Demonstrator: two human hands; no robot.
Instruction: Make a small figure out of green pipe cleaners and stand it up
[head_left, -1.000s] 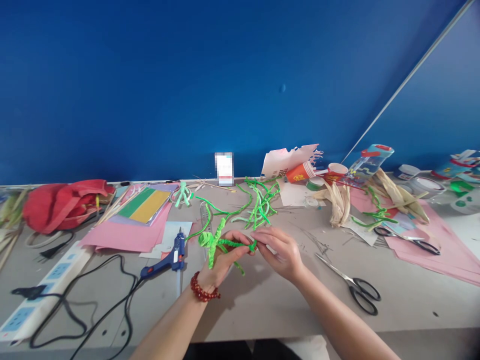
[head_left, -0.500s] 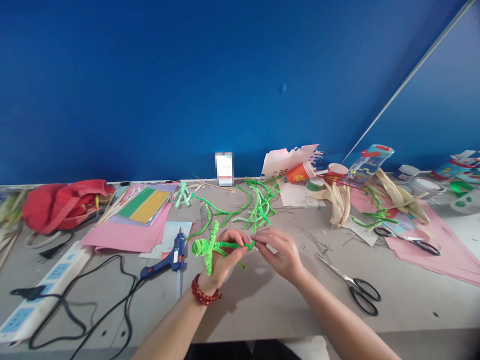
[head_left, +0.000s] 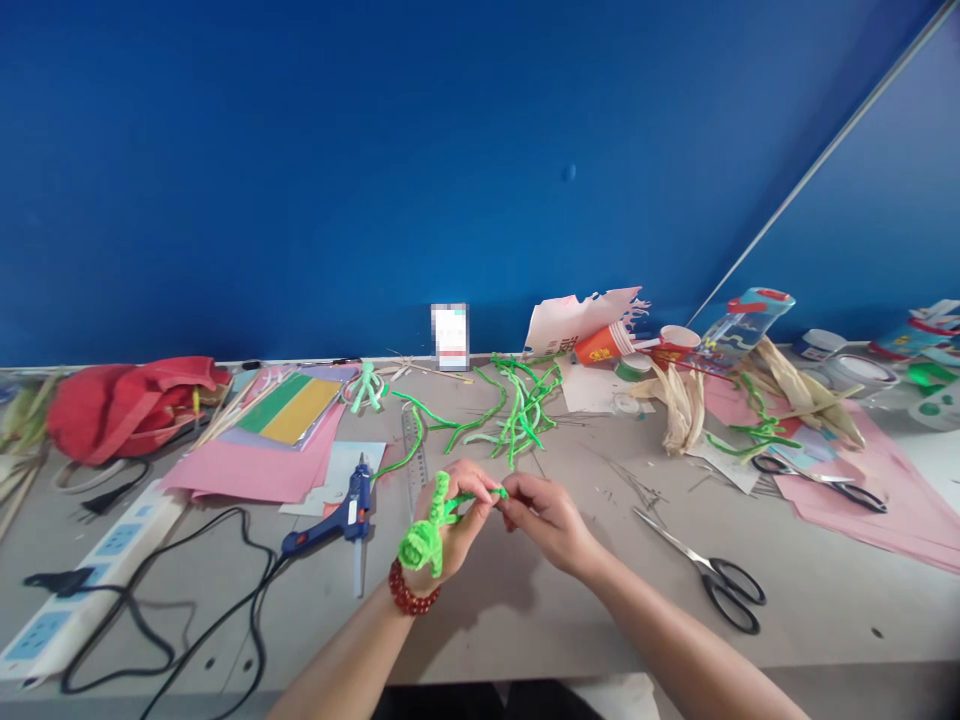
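Observation:
A bright green pipe-cleaner figure (head_left: 421, 545), with a coiled round head and stubby arms, lies over my left hand (head_left: 459, 520). The left thumb and fingers pinch its thin green body. My right hand (head_left: 546, 518) pinches the far end of the same figure, fingertips close against the left ones. A red bead bracelet circles my left wrist. Beyond the hands lies a heap of loose green pipe cleaners (head_left: 521, 405), and a clear ruler (head_left: 414, 455) is partly behind my left hand.
A blue hot glue gun (head_left: 352, 515) with its cord and a white power strip (head_left: 90, 580) lie on the left. Black-handled scissors (head_left: 724, 590) lie on the right. Pink paper (head_left: 255, 470), a red bag (head_left: 135, 405) and orange paper cups (head_left: 606, 345) line the back.
The figure's head end has swung down and toward me over my left wrist. My right fingers have curled in closer to the left fingertips.

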